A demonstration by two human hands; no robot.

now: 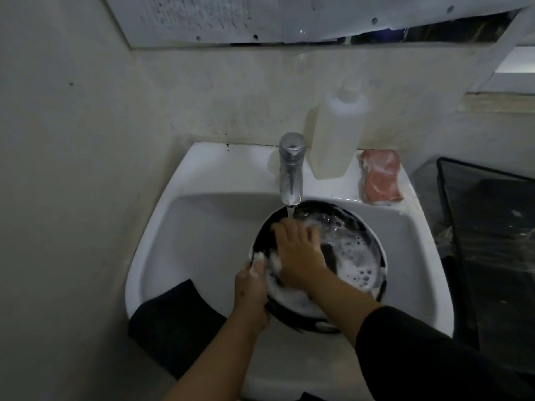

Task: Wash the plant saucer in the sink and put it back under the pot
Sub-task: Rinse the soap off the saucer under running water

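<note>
Two hands work in the sink (185, 227): our left hand (251, 296) closes its grip on the near-left rim of the black saucer (359, 256), thumb over the edge. Our right hand (298, 250) lies flat and open inside the sudsy saucer, gripping nothing. Farther back, the tap (291, 172) runs water onto it.

Both hands (299, 250) scrub soapy saucer (359, 253) in sink (208, 227).
</note>
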